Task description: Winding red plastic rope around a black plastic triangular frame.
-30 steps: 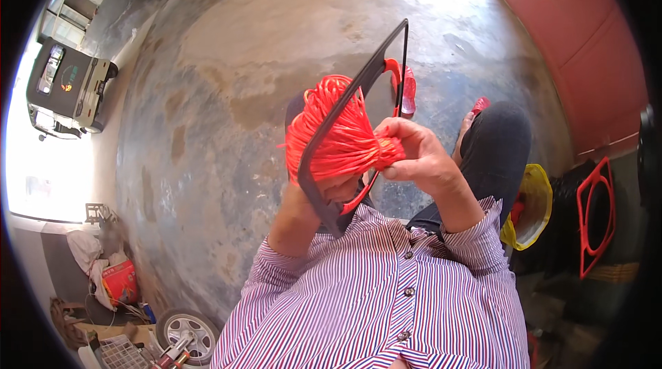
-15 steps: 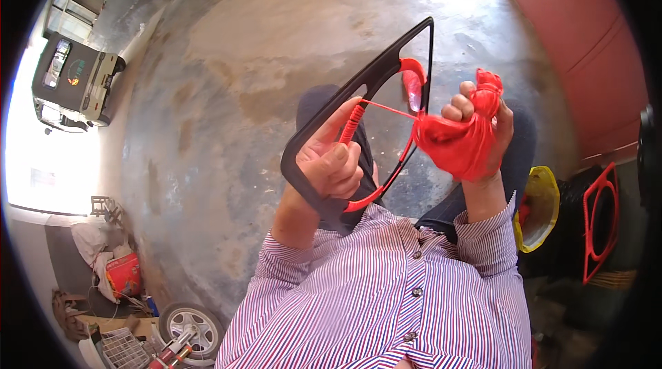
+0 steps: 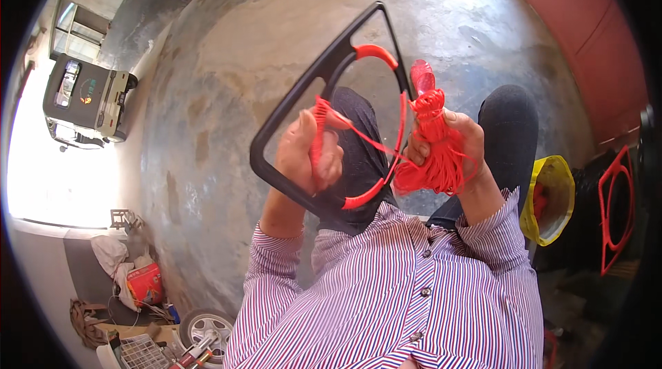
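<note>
A black, roughly triangular frame point(image 3: 334, 52) with a rounded inner ring is held tilted in front of me. Red cord wraps point(image 3: 376, 54) cover parts of the ring. My left hand point(image 3: 296, 155), somewhat blurred, is closed around the ring's left side, where red cord is coiled. From there a red strand runs across the ring's opening to a thick bundle of red cord point(image 3: 441, 162). My right hand point(image 3: 470, 133) grips that bundle near its narrow upper part, right of the frame. Just above the bundle shows a glossy red piece point(image 3: 423, 78) I cannot make out.
Right of my knee is a yellow-rimmed bag point(image 3: 569, 193) with something red inside. Beyond it stands a similar frame wrapped in red point(image 3: 605, 221). A wheel point(image 3: 200, 331) and a red bag point(image 3: 145, 285) lie at lower left. A three-wheeled vehicle point(image 3: 86, 97) is farther off.
My left hand has turned from an extended forefinger to a closed grip, and the frame has shifted left. My right hand has come left and nearer the frame, with the bundle hanging looser.
</note>
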A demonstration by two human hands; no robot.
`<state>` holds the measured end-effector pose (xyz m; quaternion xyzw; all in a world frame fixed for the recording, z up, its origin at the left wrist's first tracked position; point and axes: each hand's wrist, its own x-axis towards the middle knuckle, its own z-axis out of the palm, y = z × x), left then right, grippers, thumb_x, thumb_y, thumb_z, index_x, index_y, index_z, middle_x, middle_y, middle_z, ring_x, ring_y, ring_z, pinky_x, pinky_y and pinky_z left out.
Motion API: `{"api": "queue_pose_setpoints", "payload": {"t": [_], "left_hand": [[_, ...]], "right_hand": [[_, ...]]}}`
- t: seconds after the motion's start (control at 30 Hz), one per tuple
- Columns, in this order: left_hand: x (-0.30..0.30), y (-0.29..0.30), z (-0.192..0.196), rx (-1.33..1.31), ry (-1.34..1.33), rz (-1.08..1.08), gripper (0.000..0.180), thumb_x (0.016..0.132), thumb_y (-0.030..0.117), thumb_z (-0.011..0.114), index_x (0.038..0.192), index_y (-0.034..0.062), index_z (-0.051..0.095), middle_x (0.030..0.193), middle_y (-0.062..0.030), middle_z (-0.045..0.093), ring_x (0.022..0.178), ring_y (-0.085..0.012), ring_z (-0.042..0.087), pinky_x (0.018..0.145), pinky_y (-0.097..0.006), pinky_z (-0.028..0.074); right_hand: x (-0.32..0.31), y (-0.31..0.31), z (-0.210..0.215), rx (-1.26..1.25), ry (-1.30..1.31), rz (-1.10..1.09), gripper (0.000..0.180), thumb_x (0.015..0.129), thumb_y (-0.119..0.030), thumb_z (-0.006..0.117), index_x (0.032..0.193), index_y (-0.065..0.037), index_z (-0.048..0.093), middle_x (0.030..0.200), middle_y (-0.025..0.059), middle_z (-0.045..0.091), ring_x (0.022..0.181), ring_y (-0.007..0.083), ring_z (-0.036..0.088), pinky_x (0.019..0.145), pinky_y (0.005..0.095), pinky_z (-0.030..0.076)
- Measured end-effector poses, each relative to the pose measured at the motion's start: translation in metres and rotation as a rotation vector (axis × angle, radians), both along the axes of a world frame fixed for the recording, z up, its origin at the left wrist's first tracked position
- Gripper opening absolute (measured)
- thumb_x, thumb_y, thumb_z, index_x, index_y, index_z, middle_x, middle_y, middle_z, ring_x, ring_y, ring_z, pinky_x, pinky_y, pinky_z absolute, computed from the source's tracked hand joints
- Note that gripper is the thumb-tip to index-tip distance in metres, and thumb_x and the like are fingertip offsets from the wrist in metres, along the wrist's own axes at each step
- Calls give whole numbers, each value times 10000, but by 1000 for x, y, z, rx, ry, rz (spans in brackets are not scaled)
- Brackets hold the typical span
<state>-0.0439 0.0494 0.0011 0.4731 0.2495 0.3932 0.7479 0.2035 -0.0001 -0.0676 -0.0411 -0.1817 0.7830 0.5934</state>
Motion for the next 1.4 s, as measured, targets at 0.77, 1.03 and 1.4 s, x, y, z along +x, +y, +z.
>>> {"api": "queue_pose_setpoints", "payload": {"t": [0.77, 1.03, 1.4], "left_hand": [[-41, -8, 0, -199, -101, 133, 621, 1060, 471, 331, 1483, 17, 335, 608, -2, 374, 429, -70, 289, 354, -216, 265], [-40, -21, 2, -184, -126, 171, 590, 1062, 454, 343, 1481, 40, 363, 609, -4, 381, 427, -67, 280, 350, -218, 234], [-35, -49, 10, -248, -161, 184, 463, 1078, 369, 349, 1460, 111, 397, 566, -22, 435, 347, -85, 314, 325, -237, 270]], "right_hand": [[113, 10, 6, 235, 285, -273, 340, 990, -288, 541, 1123, 24, 519, 735, 6, 518, 645, 124, 478, 734, 313, 410], [28, 39, 38, 97, -21, -208, 478, 998, -279, 548, 1297, 89, 490, 761, 19, 552, 681, 154, 508, 693, 327, 446], [-86, 24, 46, 29, -631, 327, 370, 828, -162, 706, 1123, 35, 599, 817, 52, 627, 700, 120, 600, 635, 263, 469]]}}
